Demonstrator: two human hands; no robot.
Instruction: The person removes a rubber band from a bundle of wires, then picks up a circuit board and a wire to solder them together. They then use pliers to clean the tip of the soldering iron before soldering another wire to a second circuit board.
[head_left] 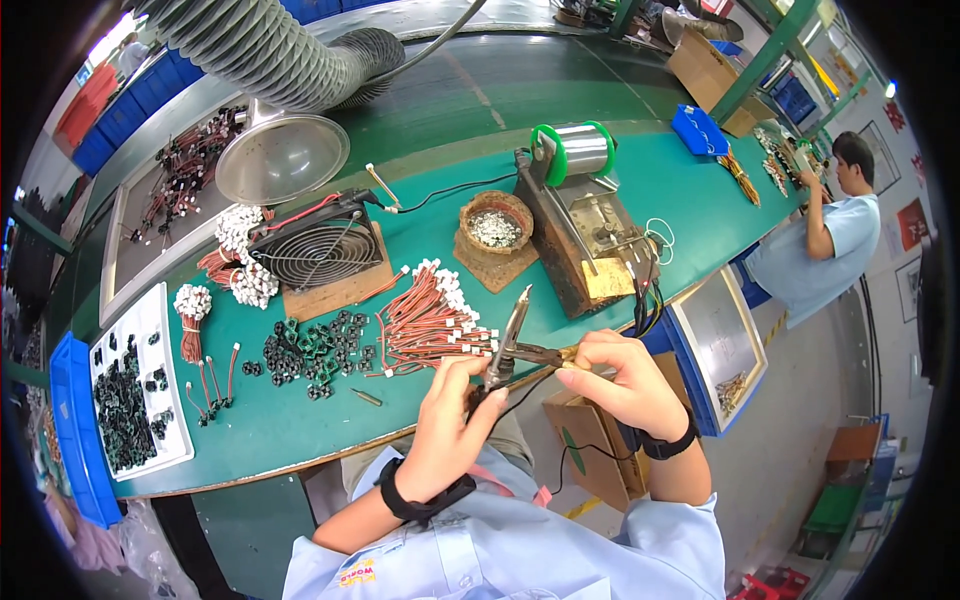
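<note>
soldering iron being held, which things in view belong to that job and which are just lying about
Likely part of it:
- soldering iron, in the left hand
- pliers, in the right hand

Seemingly lying about for now:
- white-plugged wires
- small black parts
- fan

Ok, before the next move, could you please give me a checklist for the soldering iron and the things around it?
1. Soldering iron held in left hand: ok.
2. Pliers held in right hand, jaws at the barrel: ok.
3. Tip pointing away from both hands: ok.
4. Soldering iron cool: cannot tell.
5. Green bench free of loose metal: not ok; a pointed metal piece lies there.
</note>
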